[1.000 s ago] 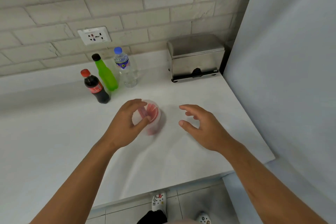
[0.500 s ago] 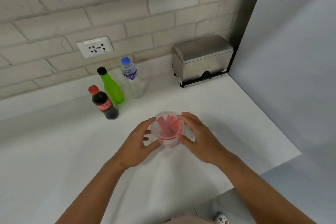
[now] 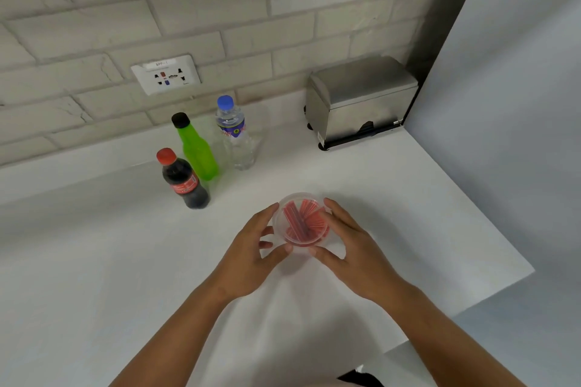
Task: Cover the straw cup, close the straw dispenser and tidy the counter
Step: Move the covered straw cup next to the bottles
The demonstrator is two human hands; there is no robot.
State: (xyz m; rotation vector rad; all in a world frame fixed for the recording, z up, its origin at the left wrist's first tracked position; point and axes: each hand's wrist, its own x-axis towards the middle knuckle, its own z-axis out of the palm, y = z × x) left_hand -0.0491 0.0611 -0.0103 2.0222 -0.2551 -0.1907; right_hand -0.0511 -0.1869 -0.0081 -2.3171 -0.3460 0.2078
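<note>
Both hands (image 3: 248,258) (image 3: 355,256) stay clasping the straw cup (image 3: 301,223), fingers hiding its clear sides.

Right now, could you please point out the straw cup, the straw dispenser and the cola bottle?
straw cup (image 3: 301,223): head view, red straws inside.
straw dispenser (image 3: 361,104): head view, steel front face.
cola bottle (image 3: 185,183): head view, red label.

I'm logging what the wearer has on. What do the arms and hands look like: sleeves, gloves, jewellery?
Both forearms are bare as far as the frame shows, with no sleeves in view. The left hand and right hand wear no gloves, and no rings, watch or bands are visible on fingers or wrists.
</note>
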